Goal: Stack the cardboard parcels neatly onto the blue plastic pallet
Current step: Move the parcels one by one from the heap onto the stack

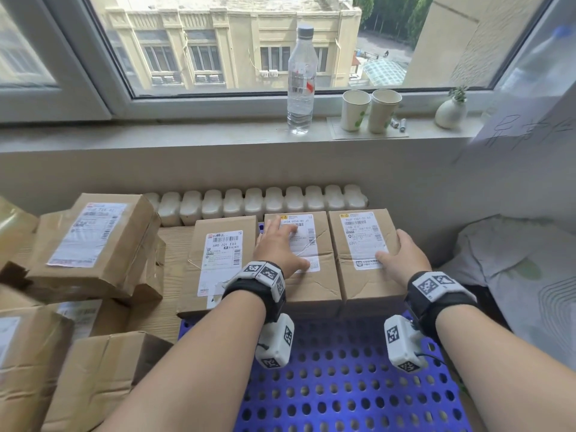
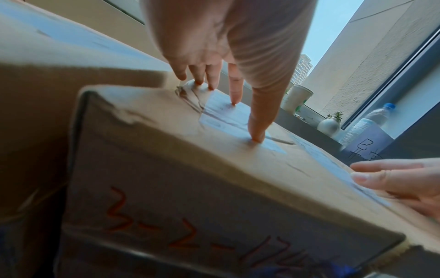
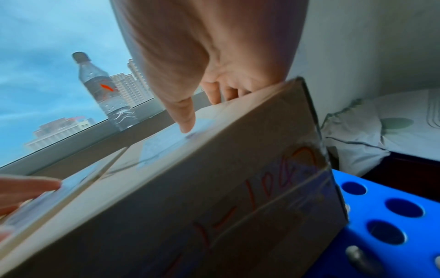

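Note:
Three taped cardboard parcels stand in a row on the far part of the blue perforated pallet (image 1: 343,385): a flat left parcel (image 1: 218,266), a middle parcel (image 1: 318,285) and a right parcel (image 1: 358,241). My left hand (image 1: 285,244) lies on top of the middle parcel (image 2: 190,188), fingers spread straight and their tips pressing its label. My right hand (image 1: 394,247) holds the right parcel (image 3: 214,197) at its right edge, thumb on the label and fingers curled down over the side. Red handwriting marks both near faces.
Several loose parcels (image 1: 93,244) are piled on the wooden surface to the left. A radiator (image 1: 258,201) runs behind the pallet. The sill above carries a water bottle (image 1: 300,76), two paper cups (image 1: 367,110) and a small vase (image 1: 450,110). Bedding (image 1: 514,260) lies at the right.

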A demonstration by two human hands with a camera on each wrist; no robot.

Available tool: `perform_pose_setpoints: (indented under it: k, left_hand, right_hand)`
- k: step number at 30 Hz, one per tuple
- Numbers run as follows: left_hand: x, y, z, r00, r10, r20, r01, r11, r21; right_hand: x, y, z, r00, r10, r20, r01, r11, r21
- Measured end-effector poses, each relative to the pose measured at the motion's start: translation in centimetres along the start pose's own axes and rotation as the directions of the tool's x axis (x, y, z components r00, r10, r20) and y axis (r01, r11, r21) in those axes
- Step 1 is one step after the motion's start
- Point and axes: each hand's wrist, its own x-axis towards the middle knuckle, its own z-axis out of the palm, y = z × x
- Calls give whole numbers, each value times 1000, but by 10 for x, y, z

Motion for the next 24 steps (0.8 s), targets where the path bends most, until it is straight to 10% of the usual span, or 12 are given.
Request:
perform_pose_setpoints:
  k: [10, 24]
  left_hand:
    - [-32, 17, -8, 999, 30, -11, -28, 994, 105]
    - [-126, 21, -31, 993, 42, -109, -25, 988, 150]
  right_hand:
    - [-42, -31, 13, 926, -374, 54, 352, 804, -478]
    - [-138, -49, -4, 888, -442, 126, 448, 770, -454]
